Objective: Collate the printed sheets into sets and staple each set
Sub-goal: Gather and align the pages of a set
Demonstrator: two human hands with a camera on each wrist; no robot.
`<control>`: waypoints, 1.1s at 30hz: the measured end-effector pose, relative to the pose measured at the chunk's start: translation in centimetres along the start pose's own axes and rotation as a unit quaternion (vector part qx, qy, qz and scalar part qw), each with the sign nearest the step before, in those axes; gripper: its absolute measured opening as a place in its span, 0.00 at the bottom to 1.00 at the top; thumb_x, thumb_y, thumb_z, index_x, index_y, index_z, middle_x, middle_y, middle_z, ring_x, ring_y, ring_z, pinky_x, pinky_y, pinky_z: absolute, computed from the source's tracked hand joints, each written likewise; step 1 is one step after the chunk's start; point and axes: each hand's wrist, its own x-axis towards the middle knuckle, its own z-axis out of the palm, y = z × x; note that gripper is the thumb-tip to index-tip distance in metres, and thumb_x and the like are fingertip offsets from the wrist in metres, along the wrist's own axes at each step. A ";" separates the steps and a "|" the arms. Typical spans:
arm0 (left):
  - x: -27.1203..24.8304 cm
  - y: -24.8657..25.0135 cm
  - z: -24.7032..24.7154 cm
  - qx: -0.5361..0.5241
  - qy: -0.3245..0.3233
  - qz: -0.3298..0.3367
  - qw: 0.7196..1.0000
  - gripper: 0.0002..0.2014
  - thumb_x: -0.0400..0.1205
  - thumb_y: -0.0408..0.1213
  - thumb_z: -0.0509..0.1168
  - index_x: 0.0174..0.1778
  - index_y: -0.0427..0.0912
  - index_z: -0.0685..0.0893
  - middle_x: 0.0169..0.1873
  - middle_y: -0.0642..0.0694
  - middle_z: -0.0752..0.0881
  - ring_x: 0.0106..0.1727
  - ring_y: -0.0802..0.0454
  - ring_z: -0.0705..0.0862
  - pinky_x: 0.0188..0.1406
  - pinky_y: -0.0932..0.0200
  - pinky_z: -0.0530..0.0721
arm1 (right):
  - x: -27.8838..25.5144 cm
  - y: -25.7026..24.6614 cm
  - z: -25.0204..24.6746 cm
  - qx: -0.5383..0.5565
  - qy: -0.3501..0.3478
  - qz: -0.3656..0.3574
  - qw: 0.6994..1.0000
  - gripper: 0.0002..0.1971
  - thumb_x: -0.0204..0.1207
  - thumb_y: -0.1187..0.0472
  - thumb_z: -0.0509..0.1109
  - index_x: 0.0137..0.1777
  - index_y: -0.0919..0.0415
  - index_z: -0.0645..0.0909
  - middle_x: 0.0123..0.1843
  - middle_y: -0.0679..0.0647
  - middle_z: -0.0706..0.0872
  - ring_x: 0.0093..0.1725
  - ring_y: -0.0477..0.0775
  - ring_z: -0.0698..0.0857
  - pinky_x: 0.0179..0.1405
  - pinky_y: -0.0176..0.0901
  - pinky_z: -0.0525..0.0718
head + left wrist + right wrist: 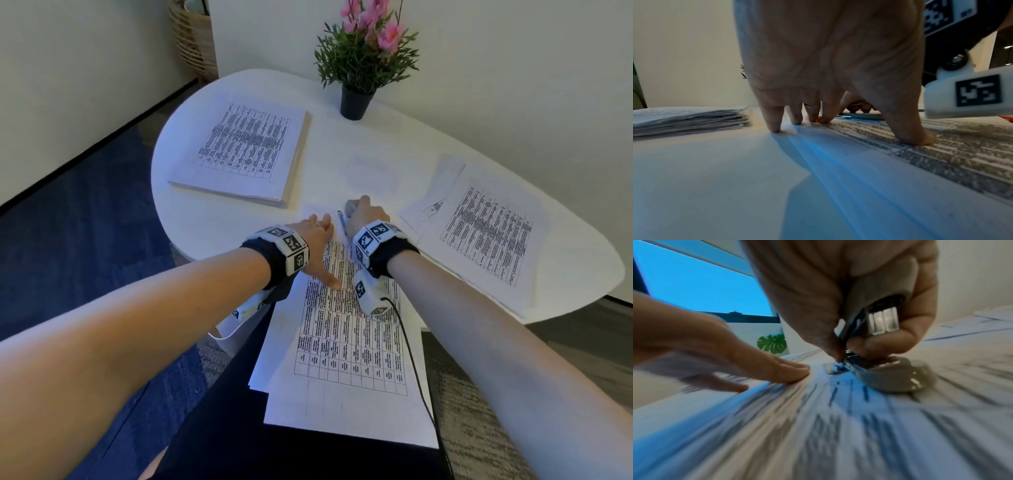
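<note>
A set of printed table sheets (349,342) lies at the table's near edge and overhangs toward my lap. My left hand (317,240) lies flat on the set's top left part, straight fingers (774,120) and thumb pressing the paper (941,162). My right hand (366,212) grips a grey stapler (351,207) at the set's top corner. In the right wrist view the stapler (879,331) is tilted, its metal tip on the sheet (818,426) just right of my left hand (777,369). A thick stack of printed sheets (246,150) lies at the left.
More printed sheets (486,233) are spread on the right of the white table (342,150). A potted plant with pink flowers (363,61) stands at the back. A wicker basket (191,37) is on the floor behind. A thin cable (414,363) runs across the near sheets.
</note>
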 end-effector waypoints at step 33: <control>1.1 -1.6 0.5 -0.051 0.013 -0.032 0.998 0.72 0.52 0.78 0.70 0.84 0.37 0.49 0.84 0.44 0.49 0.81 0.43 0.59 0.79 0.43 0.65 | 0.1 -1.4 0.4 -0.094 0.025 -0.100 0.990 0.19 0.82 0.60 0.60 0.70 0.63 0.67 0.56 0.64 0.84 0.51 0.64 0.84 0.38 0.48 0.72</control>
